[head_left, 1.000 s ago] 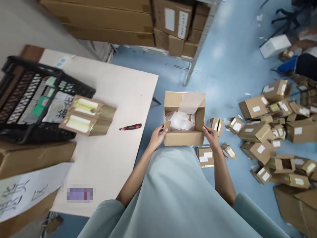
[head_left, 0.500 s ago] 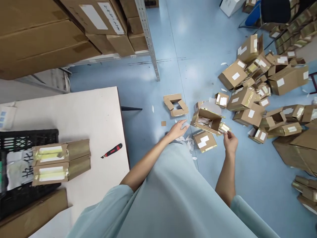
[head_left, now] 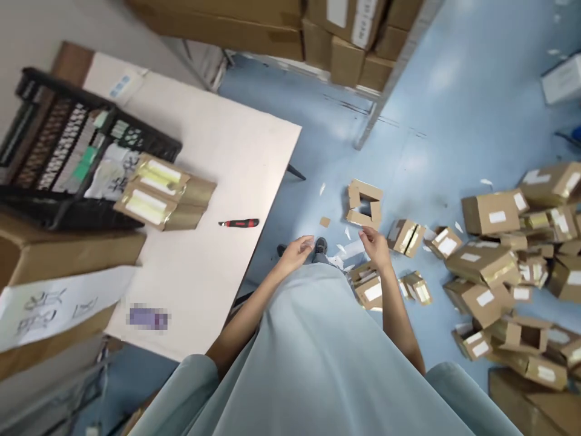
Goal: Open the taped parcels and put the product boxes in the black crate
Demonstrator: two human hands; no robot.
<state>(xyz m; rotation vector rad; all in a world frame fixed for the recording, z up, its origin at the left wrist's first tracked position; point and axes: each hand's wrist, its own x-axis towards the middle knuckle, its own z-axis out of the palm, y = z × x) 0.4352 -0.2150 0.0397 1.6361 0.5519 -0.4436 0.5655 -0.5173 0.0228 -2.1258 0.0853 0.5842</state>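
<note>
My left hand [head_left: 296,254] hovers above the floor by the table edge, fingers curled around something pale and translucent, too small to make out. To its right my right hand [head_left: 376,247] hangs with loosely bent fingers, and nothing shows in them. Beyond that hand an opened cardboard box [head_left: 364,204] lies on the floor. Partly behind my right wrist is a box with white labels [head_left: 373,292]. A box with a dark gap between its taped flaps [head_left: 405,237] sits further right. White paper scraps [head_left: 341,260] lie around my shoe [head_left: 321,246].
On the white table [head_left: 240,151] at left lie a red and black utility knife [head_left: 239,223], two taped cartons [head_left: 167,192] and a black crate [head_left: 149,130]. A heap of cartons [head_left: 483,260] covers the floor at right. A metal shelf post [head_left: 393,79] stands ahead.
My view has swung left, showing more of the table. My right hand has come away from the small taped box and moved toward my left hand.
</note>
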